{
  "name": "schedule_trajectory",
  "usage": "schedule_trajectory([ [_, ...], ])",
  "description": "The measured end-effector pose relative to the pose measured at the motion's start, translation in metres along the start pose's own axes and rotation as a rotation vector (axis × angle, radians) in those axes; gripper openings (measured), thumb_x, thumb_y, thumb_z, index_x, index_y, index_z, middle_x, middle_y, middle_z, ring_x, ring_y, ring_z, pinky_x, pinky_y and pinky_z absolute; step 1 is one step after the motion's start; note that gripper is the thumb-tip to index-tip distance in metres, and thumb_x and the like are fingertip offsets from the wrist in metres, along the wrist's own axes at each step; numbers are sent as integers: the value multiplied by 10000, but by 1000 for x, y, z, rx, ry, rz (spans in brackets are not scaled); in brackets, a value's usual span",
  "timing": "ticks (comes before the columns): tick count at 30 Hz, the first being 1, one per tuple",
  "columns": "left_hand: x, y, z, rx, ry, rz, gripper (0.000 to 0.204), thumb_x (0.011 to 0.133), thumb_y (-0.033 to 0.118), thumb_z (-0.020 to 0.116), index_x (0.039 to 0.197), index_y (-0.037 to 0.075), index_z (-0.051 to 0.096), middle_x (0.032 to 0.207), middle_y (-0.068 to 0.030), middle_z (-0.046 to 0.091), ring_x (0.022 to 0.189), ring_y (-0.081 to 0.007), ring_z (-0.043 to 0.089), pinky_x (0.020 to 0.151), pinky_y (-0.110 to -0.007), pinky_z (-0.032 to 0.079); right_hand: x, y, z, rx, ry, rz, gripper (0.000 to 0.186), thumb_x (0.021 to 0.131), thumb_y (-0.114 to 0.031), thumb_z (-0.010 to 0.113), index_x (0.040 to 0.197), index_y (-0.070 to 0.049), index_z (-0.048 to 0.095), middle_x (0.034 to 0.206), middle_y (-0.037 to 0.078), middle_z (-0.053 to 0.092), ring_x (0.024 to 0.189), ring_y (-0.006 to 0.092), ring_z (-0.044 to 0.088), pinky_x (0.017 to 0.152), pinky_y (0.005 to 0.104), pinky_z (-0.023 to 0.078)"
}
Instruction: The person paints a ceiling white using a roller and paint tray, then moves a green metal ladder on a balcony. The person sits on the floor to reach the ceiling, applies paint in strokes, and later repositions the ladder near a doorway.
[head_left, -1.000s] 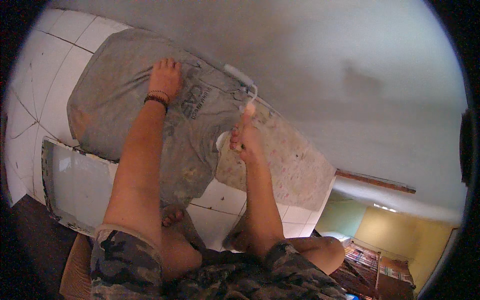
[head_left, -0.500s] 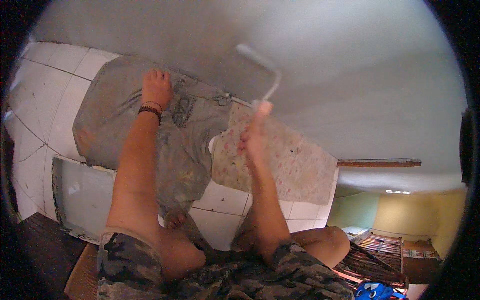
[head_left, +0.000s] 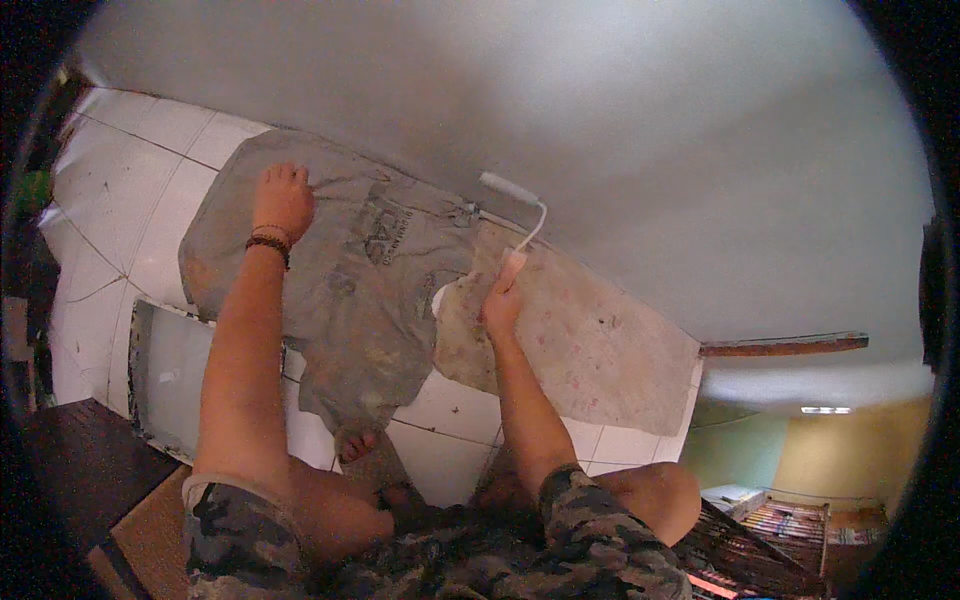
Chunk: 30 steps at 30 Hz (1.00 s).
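Observation:
My right hand [head_left: 505,300] is closed on the handle of a paint roller [head_left: 541,212], its white sleeve raised at the grey-white wall [head_left: 720,170], low down above the floor edge. My left hand [head_left: 282,205], bracelets at the wrist, rests on a rumpled grey printed cloth [head_left: 250,190], fingers slightly bent and holding nothing that I can see. A pale, speckled sheet [head_left: 590,340] lies under the roller, beside the cloth. A shallow tray with pale grey paint [head_left: 170,360] and chipped dark rim sits left of my left forearm.
White tiles [head_left: 130,200] show around the coverings. Dark brown furniture or board [head_left: 90,450] is at lower left. My bare feet and knees are below the cloth. A narrow wooden strip [head_left: 785,343] is at right, with a room holding a wooden rack [head_left: 790,520] beyond it.
The roller rose up the wall, blurred, then came lower again with my right hand. My left hand stays on the cloth. The whole view has shifted slightly.

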<state>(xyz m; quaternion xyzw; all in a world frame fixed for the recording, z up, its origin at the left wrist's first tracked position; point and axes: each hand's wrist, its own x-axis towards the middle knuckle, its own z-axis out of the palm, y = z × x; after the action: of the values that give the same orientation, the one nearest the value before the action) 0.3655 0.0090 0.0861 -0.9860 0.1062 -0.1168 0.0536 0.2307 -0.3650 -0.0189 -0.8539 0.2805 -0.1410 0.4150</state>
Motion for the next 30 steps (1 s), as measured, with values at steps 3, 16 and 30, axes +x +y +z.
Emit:
schedule_trajectory([
  [3,-31,-27,0,88,-1,-1,294,871,240,551,1107,67,577,1100,-114,596,1094,-275,522,955,-406,385,-20,-11,5,55,-66,162,595,993,-530,309,1173,1,507,1049,180,524,963,298,509,801,407,408],
  [16,-39,-36,-8,122,-122,-29,306,888,248,540,1130,65,574,1104,-134,585,1071,-288,528,921,-406,391,18,-105,-4,199,277,-295,584,1000,-480,361,937,45,607,725,149,616,711,282,631,634,390,471],
  [30,-31,-36,-32,144,-236,-118,342,910,282,515,1152,46,562,1148,-139,586,1090,-288,530,945,-408,393,32,-204,-69,277,172,-254,478,985,-416,441,986,33,606,812,209,635,685,381,594,638,432,455],
])
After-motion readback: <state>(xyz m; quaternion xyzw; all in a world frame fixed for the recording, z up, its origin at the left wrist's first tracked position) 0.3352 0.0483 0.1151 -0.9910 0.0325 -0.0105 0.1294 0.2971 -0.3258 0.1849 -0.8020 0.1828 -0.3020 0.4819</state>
